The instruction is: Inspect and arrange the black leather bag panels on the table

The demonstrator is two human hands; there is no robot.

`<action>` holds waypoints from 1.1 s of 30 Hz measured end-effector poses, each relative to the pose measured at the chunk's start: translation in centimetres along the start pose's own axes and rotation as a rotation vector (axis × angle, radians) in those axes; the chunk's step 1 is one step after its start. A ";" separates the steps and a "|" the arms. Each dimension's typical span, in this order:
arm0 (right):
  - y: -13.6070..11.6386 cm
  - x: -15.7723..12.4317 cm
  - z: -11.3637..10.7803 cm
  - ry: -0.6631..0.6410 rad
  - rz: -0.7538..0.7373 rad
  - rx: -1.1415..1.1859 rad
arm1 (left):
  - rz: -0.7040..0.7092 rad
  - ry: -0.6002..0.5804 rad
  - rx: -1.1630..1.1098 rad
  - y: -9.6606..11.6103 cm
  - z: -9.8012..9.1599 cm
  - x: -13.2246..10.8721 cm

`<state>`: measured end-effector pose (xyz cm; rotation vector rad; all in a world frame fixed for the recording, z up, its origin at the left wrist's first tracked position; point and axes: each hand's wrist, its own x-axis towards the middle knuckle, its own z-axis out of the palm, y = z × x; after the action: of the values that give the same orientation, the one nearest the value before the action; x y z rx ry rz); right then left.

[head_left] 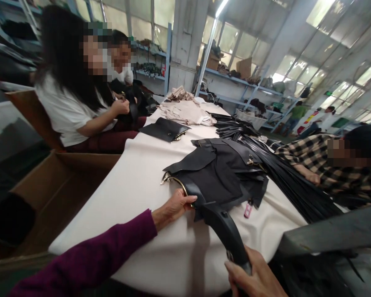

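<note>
My left hand (176, 204), in a purple sleeve, pinches the zippered edge of a black leather piece (216, 177) between thumb and fingers. A gold-toothed zipper (177, 180) curves along that edge. My right hand (250, 274) is wrapped round the handle of a black curved hand tool (225, 227). The tool's head meets the leather's near edge, just right of my left thumb; its tip is hidden from me. A small pink-and-white object (248, 209) lies by the leather's right corner. Farther back on the table is another black piece with a zipper (165, 129).
Beige pieces (185, 111) are piled at the far end of the white-covered table (136, 181). Long black strips (284, 177) run along its right side. A cardboard box (64, 173) stands at left. People sit at both sides; a grey beam (334, 235) juts in at right.
</note>
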<state>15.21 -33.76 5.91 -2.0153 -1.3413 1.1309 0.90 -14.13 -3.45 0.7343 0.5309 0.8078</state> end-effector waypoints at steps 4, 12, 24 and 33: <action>0.4 0.1 -1.1 0.011 -0.056 0.048 | -0.022 0.039 -0.033 -0.8 -0.3 -0.6; 2.1 -2.4 -3.5 -0.023 0.018 0.038 | -0.089 0.079 -0.039 -1.3 0.0 -0.9; 2.5 2.6 -0.7 -0.122 -0.075 0.207 | -0.071 -0.107 0.060 -2.1 -0.3 -1.3; 3.7 -1.2 -3.6 -0.055 -0.013 0.134 | -0.092 -0.065 0.045 -2.6 0.0 -0.8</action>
<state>19.96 -36.11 5.60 -1.8901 -1.2681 1.2443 1.60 -15.96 -5.30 0.7695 0.5217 0.6856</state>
